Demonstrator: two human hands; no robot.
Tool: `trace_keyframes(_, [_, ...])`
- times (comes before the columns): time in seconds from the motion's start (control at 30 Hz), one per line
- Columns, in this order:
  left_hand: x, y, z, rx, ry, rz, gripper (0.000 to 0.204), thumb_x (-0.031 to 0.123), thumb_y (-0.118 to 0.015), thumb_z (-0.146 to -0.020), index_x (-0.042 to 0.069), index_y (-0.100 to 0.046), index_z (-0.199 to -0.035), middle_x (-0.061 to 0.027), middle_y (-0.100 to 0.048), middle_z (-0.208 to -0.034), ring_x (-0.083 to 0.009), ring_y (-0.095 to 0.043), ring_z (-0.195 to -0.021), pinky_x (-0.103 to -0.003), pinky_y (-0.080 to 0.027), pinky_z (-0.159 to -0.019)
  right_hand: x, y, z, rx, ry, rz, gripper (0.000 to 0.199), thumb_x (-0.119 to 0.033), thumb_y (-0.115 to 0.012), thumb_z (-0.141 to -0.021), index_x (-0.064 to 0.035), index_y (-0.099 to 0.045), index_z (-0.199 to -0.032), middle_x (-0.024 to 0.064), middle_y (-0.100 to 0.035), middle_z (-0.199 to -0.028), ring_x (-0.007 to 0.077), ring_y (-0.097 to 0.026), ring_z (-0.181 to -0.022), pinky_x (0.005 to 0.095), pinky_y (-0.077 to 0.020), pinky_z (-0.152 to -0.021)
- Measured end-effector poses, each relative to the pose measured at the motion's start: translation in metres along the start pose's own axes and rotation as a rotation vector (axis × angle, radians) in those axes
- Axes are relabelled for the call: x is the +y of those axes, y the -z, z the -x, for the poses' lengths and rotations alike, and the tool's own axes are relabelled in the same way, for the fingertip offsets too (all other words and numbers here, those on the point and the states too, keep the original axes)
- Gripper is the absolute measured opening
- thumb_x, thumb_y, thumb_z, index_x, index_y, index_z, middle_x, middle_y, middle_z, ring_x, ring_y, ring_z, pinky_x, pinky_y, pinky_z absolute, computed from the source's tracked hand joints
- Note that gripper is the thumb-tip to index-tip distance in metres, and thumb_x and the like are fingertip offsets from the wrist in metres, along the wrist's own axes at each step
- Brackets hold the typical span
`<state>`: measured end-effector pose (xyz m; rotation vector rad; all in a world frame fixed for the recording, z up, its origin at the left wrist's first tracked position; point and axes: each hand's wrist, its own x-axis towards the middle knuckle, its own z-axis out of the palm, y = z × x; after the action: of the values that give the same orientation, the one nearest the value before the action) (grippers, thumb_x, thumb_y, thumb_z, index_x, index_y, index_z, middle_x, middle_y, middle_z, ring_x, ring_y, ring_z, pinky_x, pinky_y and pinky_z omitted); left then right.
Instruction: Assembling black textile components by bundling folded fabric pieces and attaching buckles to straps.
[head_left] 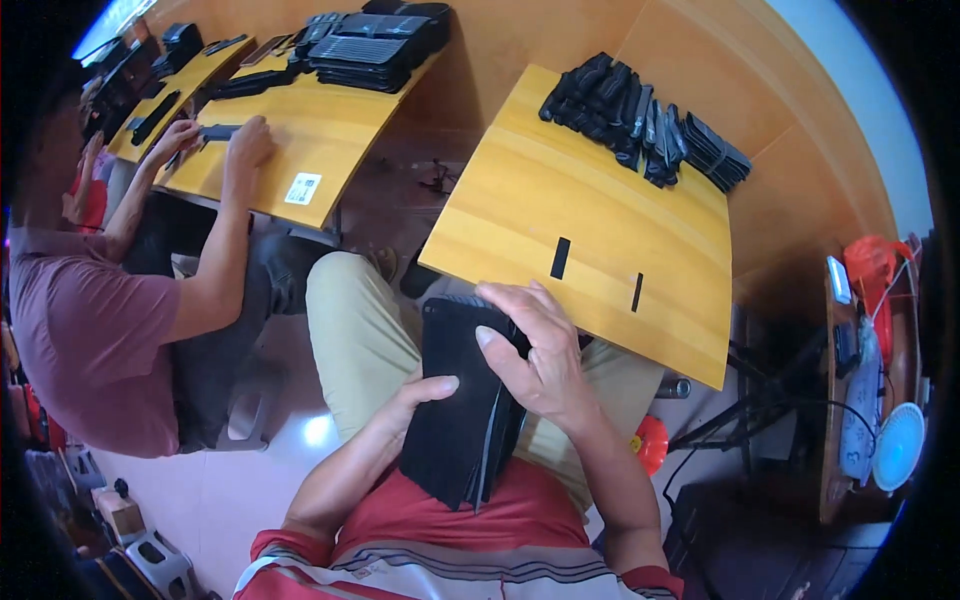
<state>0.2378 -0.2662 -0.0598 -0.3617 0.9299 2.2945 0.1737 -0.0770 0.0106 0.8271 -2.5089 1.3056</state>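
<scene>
Above my lap I hold a bundle of flat black pieces [450, 400], thin and layered like cloth or pouches; their exact kind I cannot make out. My left hand [415, 400] grips its left edge, thumb pressed on the top face and the other fingers hidden beneath. At the far right corner, my right hand [535, 350] closes around the bundle, fingers over the far end and thumb along its upper side. The layers fan apart a little along the right edge. Just beyond lie two black strips [561, 258] on the yellow table [490, 225].
Bundled black pieces [640, 120] line the table's far edge. Left of me, a co-worker [100, 330] handles a dark piece at another yellow table [320, 160] with black stacks [370, 50]. At right stand a shelf with a red bag [870, 270] and a blue-white round fan-like thing [899, 447].
</scene>
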Motion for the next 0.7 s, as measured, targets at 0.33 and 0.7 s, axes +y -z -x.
trace_keyframes(0.33, [0.109,-0.041,-0.081,-0.014,-0.383,-0.254,0.070,0.029,-0.074,-0.082,0.004,-0.043,-0.139,-0.0122,-0.059,-0.118,-0.0195,-0.063,-0.102,-0.034,-0.056,-0.086,0.037,-0.004,-0.018,0.398,-0.241,-0.403,0.061,-0.028,-0.069,-0.093,0.0064,-0.045,-0.137,0.0235,-0.046,-0.143,0.0336,-0.046,-0.134,0.0439,-0.0341,-0.113])
trace_keyframes(0.7, [0.167,-0.048,-0.219,0.044,-0.317,-0.543,0.075,0.031,-0.079,-0.081,-0.001,-0.042,-0.137,-0.0172,-0.062,-0.121,-0.0232,-0.065,-0.107,-0.036,-0.055,-0.090,0.074,-0.002,0.000,0.424,-0.394,-0.298,0.049,-0.007,-0.072,-0.088,0.0037,-0.051,-0.132,0.0197,-0.049,-0.139,0.0236,-0.064,-0.107,0.0352,-0.0538,-0.092])
